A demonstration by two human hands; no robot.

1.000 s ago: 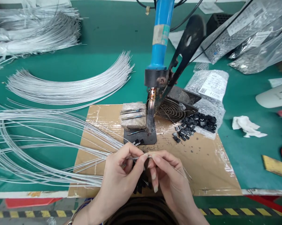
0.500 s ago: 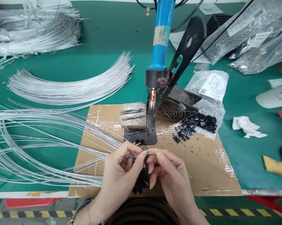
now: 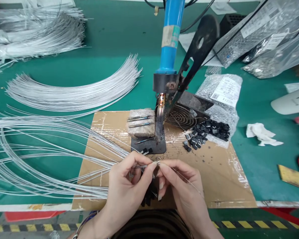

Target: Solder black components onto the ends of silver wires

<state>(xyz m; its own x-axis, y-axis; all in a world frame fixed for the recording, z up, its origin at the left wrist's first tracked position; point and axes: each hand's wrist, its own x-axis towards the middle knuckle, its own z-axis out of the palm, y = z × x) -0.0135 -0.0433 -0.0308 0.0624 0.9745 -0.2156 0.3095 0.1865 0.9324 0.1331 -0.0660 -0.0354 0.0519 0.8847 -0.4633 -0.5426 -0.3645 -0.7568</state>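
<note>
My left hand pinches the ends of thin silver wires that fan out to the left over the table. My right hand meets it fingertip to fingertip, pinching a single fine wire that trails off to the right. Both pinches meet above the cardboard sheet, close to the table's front edge. Small black parts lie on the cardboard under my hands, partly hidden. Just beyond my fingers stands the blue-handled soldering iron in its black stand, tip pointing down at the base plate.
A brown sponge block with metal pins sits left of the iron. A pile of black components spills from a silver bag to the right. More wire bundles lie at the back left. Tissue and foil bags occupy the right.
My hands stay at the same spot; the right fingers have shifted slightly along the fine wire, and the trailing wire end has swung a little.
</note>
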